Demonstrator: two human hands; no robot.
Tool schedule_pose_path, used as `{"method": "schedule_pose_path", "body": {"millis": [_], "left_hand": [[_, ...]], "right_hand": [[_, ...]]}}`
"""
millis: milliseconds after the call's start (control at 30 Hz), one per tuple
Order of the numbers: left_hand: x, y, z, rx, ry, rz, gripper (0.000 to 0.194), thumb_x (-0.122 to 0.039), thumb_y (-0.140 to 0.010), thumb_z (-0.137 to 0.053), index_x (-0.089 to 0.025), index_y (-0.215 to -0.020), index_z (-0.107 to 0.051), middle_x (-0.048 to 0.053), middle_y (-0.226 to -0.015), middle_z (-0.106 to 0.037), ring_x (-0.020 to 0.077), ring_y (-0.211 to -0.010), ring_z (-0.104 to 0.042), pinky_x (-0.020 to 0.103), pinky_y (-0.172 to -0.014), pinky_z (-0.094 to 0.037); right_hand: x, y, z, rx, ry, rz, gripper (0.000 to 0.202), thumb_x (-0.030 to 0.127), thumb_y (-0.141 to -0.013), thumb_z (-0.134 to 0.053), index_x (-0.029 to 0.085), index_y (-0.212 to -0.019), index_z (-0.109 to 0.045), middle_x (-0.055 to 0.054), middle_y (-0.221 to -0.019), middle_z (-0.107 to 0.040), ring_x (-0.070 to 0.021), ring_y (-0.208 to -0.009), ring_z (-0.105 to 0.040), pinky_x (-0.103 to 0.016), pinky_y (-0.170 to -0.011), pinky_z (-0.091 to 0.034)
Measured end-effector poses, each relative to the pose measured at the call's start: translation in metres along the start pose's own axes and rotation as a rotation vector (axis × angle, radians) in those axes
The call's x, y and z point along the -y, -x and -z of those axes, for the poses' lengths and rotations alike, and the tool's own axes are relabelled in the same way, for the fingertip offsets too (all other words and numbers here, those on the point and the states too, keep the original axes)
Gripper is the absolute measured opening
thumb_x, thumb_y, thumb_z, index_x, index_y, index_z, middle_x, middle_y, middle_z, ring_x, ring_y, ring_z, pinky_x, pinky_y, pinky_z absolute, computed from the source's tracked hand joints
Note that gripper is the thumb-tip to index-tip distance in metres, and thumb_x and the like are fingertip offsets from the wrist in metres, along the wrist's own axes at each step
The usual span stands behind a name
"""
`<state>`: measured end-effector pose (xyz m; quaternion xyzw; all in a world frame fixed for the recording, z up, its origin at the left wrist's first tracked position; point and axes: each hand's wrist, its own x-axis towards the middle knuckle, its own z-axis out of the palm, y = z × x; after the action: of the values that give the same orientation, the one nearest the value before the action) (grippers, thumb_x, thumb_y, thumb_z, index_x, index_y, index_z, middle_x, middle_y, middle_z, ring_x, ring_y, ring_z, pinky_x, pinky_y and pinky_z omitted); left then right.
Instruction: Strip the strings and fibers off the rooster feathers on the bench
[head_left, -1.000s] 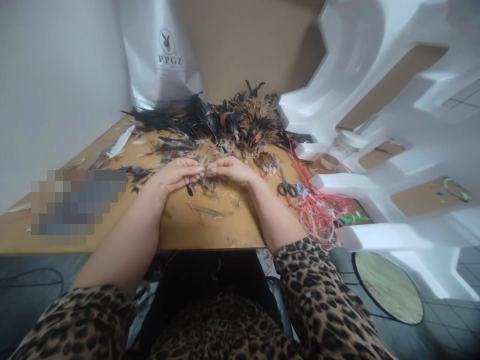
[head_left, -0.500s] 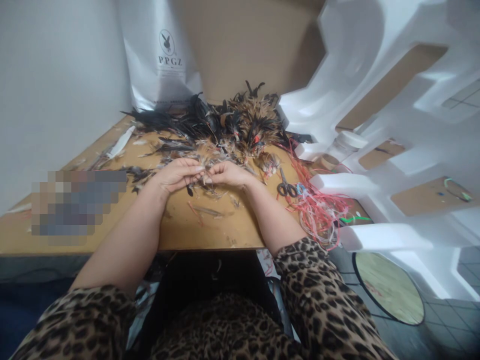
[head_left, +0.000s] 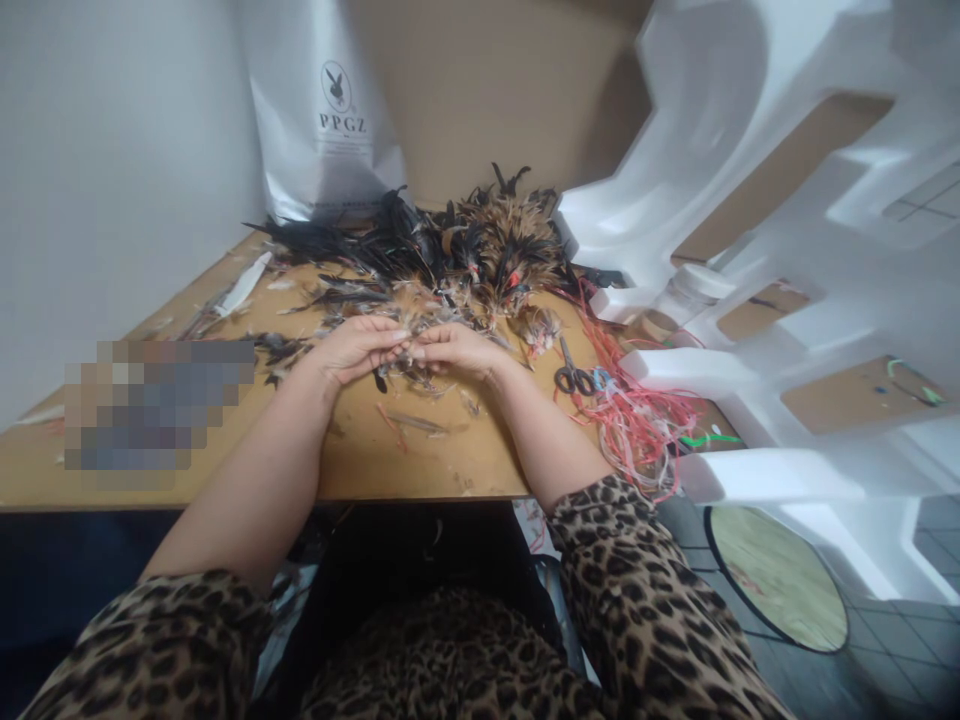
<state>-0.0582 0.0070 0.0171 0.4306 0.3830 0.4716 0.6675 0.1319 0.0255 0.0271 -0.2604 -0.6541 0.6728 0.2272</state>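
Note:
My left hand (head_left: 365,347) and my right hand (head_left: 452,349) meet above the wooden table (head_left: 420,470), thumbs and fingers pinched together close to each other. Between the fingertips of my left hand is a small brown feather (head_left: 406,325). The fingers of my right hand are closed too, right against the same spot; what they pinch is too small to make out. Just beyond both hands lies a heap of black feathers (head_left: 405,240), with brown feathers (head_left: 517,225) to its right. Loose feathers (head_left: 416,423) are scattered on the near side.
Right of my hands lie dark-handled scissors (head_left: 574,378) beside a tangle of pink and white plastic string (head_left: 637,425). White foam blocks (head_left: 697,368) line the right side. A white printed bag (head_left: 330,150) stands at the back. A long white feather (head_left: 244,285) lies at left.
The fingers of my right hand have shifted slightly beside the left fingertips. Both arms and the surrounding things stay almost where they were.

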Motion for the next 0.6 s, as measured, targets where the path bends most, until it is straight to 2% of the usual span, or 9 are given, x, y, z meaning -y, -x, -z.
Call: {"method": "schedule_pose_path", "body": {"millis": [200,367,500,600], "left_hand": [[0.0,-0.001,-0.001,-0.007,-0.003,0.004,0.014,-0.013,-0.058,-0.078,-0.007,-0.065,-0.068,0.007,-0.06,-0.065,0.0074,-0.052,-0.059,0.015,-0.054,-0.049],[-0.004,0.003,-0.002,-0.017,0.023,-0.004,0.013,-0.012,-0.058,-0.077,-0.008,-0.066,-0.068,0.007,-0.061,-0.066,0.0072,-0.051,-0.059,0.015,-0.052,-0.049],[-0.006,0.009,-0.004,0.051,0.039,0.006,0.014,-0.013,-0.057,-0.078,-0.009,-0.063,-0.066,0.007,-0.057,-0.064,0.009,-0.049,-0.058,0.017,-0.048,-0.048],[-0.006,0.011,-0.005,0.096,0.02,0.029,0.013,-0.012,-0.057,-0.078,-0.009,-0.063,-0.067,0.01,-0.066,-0.068,0.0126,-0.055,-0.062,0.02,-0.051,-0.05]], "right_hand": [[-0.002,-0.003,0.001,-0.107,0.019,-0.035,0.03,0.036,-0.063,-0.074,0.011,-0.068,-0.059,0.003,-0.053,-0.057,-0.0016,-0.041,-0.042,-0.014,-0.038,-0.028],[-0.008,-0.008,0.009,-0.326,0.043,-0.048,0.024,0.031,-0.064,-0.072,0.013,-0.062,-0.056,0.004,-0.048,-0.055,-0.0022,-0.037,-0.039,-0.015,-0.034,-0.027],[-0.009,-0.01,0.014,-0.469,-0.082,-0.016,0.027,0.033,-0.062,-0.074,0.015,-0.062,-0.054,0.006,-0.043,-0.048,-0.0028,-0.036,-0.036,-0.016,-0.034,-0.023],[-0.008,-0.011,0.014,-0.483,-0.21,0.029,0.032,0.036,-0.059,-0.077,0.015,-0.065,-0.054,0.007,-0.044,-0.046,-0.0029,-0.039,-0.034,-0.016,-0.036,-0.02]]}}
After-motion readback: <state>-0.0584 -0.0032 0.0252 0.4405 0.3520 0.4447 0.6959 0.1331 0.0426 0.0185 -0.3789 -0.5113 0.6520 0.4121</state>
